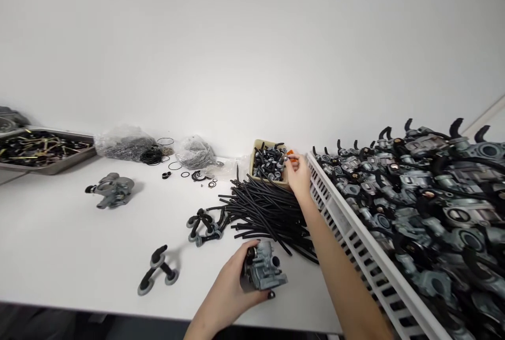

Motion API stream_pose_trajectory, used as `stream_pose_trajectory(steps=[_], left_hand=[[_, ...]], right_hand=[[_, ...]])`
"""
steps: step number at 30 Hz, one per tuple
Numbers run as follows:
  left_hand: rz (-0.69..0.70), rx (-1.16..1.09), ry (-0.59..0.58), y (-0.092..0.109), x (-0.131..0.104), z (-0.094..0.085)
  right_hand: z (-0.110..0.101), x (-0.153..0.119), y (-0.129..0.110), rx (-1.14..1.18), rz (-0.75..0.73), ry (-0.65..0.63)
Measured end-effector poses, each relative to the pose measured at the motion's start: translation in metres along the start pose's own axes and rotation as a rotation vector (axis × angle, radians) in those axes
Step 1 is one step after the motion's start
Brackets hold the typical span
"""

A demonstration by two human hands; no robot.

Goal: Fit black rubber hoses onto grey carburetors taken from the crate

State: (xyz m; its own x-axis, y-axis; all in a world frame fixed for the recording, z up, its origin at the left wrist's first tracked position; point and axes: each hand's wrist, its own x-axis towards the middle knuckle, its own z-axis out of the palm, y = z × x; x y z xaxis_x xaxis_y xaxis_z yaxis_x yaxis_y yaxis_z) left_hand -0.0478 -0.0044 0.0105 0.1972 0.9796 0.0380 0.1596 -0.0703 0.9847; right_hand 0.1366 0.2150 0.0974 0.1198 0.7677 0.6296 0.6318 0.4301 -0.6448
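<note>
Landmark: cream tub [256, 144], set near the white wall [236, 50] and filled with small black-and-metal fittings [268, 165].

Left hand [232, 287]: in front of the tub, well apart from it, near the front edge of the tabletop [79, 245]. Grip is closed around a grey metal carburetor [265, 267], thumb along its lower side, fingers at its left; an open round bore is visible on the body.

Right hand [300, 174]: at the tub's right side, forearm passing over the hose pile. Fingers are bent, tips close together, beside an orange item [292, 156]. Cannot tell whether this grip is closed on anything; fingertip detail is too small.

Surroundings, relative to the tub:
- Just in front: loose pile of black hoses [264, 208].
- Right: white slotted crate [358, 219], heaped with carburetors [426, 208] bearing short black hose stubs.
- Front-left: cluster of black tube pieces with grey rings [202, 213]; farther forward and left, a similar branched piece [157, 261] stands apart.
- Left: loose black rings [184, 175], two clear plastic bags [126, 142] of dark small parts, and a coiled black bundle [151, 156].
- Well to the left: a single carburetor [112, 190] on the tabletop; beyond, a metal tray [74, 161] of mixed dark and brass-coloured parts.
</note>
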Motion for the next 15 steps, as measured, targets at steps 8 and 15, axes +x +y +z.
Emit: stream_pose_trajectory(steps=[8, 15], left_hand=[[-0.007, 0.040, -0.030, -0.004, 0.002, 0.000], [0.002, 0.078, 0.051, -0.008, 0.006, 0.005]], right_hand=[[-0.055, -0.126, -0.051, 0.691, 0.355, 0.143], [-0.062, -0.198, -0.021, 0.810, 0.779, -0.014]])
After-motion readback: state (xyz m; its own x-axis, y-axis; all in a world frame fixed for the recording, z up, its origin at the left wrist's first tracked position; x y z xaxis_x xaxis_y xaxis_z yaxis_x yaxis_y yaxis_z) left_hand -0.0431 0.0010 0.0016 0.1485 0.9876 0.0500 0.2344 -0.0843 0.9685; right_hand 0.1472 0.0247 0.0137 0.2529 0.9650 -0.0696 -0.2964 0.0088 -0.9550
